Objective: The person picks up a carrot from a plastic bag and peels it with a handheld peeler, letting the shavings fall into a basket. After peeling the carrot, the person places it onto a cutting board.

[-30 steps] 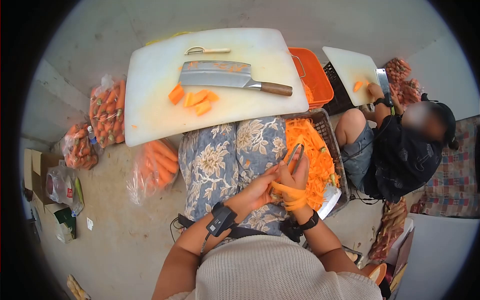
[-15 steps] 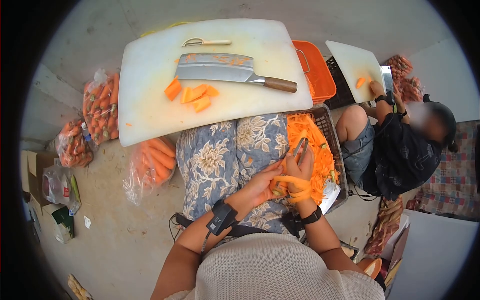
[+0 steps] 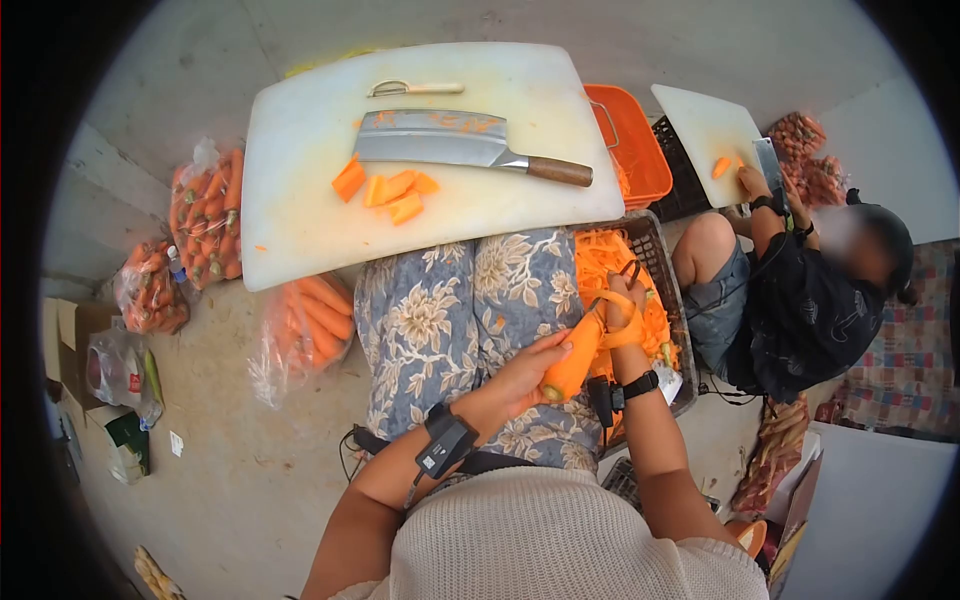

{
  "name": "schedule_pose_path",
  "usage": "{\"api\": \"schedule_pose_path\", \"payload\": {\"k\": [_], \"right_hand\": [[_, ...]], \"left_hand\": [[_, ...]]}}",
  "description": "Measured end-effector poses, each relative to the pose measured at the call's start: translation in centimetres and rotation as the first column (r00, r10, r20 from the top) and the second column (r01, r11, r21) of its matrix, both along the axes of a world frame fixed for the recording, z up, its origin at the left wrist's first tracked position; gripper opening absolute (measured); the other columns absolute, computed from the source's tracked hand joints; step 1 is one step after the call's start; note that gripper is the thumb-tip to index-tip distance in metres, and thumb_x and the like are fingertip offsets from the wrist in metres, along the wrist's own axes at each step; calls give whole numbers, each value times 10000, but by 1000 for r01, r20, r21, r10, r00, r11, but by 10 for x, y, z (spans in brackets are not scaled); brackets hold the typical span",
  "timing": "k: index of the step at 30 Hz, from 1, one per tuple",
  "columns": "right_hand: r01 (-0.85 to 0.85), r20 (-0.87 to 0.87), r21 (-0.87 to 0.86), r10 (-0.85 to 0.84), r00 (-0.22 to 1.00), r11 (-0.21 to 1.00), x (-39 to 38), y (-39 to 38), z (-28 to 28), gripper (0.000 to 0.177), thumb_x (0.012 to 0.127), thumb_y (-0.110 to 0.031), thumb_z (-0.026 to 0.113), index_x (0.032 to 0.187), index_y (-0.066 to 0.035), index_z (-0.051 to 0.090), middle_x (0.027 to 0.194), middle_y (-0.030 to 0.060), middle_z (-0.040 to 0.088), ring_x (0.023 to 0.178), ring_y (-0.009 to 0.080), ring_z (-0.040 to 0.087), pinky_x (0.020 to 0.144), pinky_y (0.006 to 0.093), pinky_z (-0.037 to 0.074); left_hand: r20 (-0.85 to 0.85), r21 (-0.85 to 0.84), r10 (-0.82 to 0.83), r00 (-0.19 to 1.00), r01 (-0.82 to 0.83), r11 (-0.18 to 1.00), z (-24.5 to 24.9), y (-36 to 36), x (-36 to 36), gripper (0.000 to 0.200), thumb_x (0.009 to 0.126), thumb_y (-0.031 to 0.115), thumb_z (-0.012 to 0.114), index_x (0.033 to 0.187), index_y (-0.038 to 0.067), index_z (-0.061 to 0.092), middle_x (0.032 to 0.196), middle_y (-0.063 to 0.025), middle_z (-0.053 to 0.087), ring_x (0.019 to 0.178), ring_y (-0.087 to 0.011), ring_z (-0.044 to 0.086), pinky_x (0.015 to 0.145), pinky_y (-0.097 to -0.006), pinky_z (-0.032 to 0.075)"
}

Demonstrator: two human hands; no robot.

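My left hand (image 3: 530, 374) grips the thick end of a peeled-looking carrot (image 3: 571, 362) over my lap. In my right hand (image 3: 624, 312) is a peeler (image 3: 631, 271), its blade just past the carrot's far end. A long ribbon of carrot peel (image 3: 627, 335) hangs over that hand. Beneath it stands a dark plastic crate (image 3: 668, 285) filled with orange carrot peelings (image 3: 598, 250). My lap is covered by a blue flowered cloth (image 3: 425, 315).
Ahead is a white cutting board (image 3: 300, 120) bearing a cleaver (image 3: 440, 138), another peeler (image 3: 415, 88) and several carrot chunks (image 3: 398, 185). Bags of carrots (image 3: 318, 320) lie to the left. An orange basket (image 3: 640, 150) stands at right; a co-worker (image 3: 815, 290) cuts at another board (image 3: 705, 125).
My right hand has moved forward and right with the peeler, away from my left hand. More of the carrot shows now, and the peel ribbon has shifted with the hand.
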State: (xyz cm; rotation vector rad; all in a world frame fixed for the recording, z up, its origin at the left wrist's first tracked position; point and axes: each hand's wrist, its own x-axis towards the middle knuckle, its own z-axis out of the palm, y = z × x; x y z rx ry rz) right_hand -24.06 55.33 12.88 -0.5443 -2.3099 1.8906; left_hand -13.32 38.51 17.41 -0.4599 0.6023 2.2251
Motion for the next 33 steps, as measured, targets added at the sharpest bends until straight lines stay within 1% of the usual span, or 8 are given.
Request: {"api": "schedule_pose_path", "payload": {"k": [3, 5, 6, 13, 17, 19, 24, 33], "right_hand": [[29, 30, 36, -30, 999, 999, -14, 33, -26, 217, 772, -207, 562, 686, -74, 414, 651, 25, 439, 549, 116, 427, 503, 260, 376], [128, 118, -502, -79, 990, 855, -16, 46, -20, 254, 772, -239, 573, 682, -36, 449, 624, 14, 449, 480, 130, 430, 446, 269, 347], [252, 229, 7, -246, 942, 968, -18, 46, -21, 274, 782, -270, 580, 711, -39, 450, 665, 32, 447, 503, 149, 449, 479, 274, 399], [400, 286, -358, -309, 907, 843, 9, 71, -17, 199, 805, -244, 595, 798, -89, 471, 687, 31, 462, 580, 147, 473, 536, 276, 471], [241, 148, -490, -192, 970, 838, 30, 53, -16, 268, 778, -219, 620, 927, -69, 455, 815, 105, 514, 754, 196, 565, 543, 307, 453], [184, 103, -529, -152, 983, 829, 52, 16, 27, 263, 784, -194, 611, 963, -77, 459, 890, 108, 520, 820, 196, 552, 627, 333, 469], [-165, -172, -278, 120, 978, 946, 87, -41, 86, 393, 813, -125, 544, 1172, -22, 421, 1123, 85, 459, 1076, 182, 456, 928, 299, 367], [-241, -244, 184, 282, 928, 953, 89, -50, 58, 392, 777, -122, 569, 1083, 71, 419, 971, 137, 440, 904, 233, 453, 817, 329, 382]], "left_hand": [[-24, -16, -33, 999, 33, 999, 0, -3, 1, 535, 904, 256, 492, 1374, 131, 270, 1128, -71, 528, 861, -191, 597, 632, -310, 521], [-45, -15, -46, 998, 45, 999, -2, -4, 1, 536, 902, 258, 495, 1373, 133, 273, 1103, -71, 538, 838, -191, 600, 618, -304, 520], [-29, 33, -60, 998, 61, 998, -4, -6, 1, 513, 897, 254, 500, 1355, 137, 298, 1082, -82, 548, 821, -213, 608, 603, -312, 517], [29, 89, -31, 999, 28, 996, -3, -8, 1, 463, 868, 254, 549, 1271, 96, 388, 1043, -85, 559, 877, -210, 592, 700, -333, 512], [26, 18, -21, 999, 20, 1000, 0, -7, 2, 466, 848, 260, 579, 1242, 81, 407, 1053, -95, 553, 910, -225, 585, 728, -356, 512], [195, 53, -1, 981, -9, 999, -4, -6, 3, 466, 832, 264, 600, 1214, 69, 417, 1066, -111, 546, 954, -248, 574, 751, -379, 509], [38, 136, 22, 999, -27, 990, 2, -1, 4, 421, 874, 301, 535, 1210, 79, 410, 1106, -105, 531, 985, -247, 560, 782, -400, 500], [60, 136, 52, 997, -59, 989, -1, 2, 5, 398, 947, 357, 351, 1271, 129, 388, 1165, -77, 533, 1018, -202, 565, 808, -387, 493]]}}
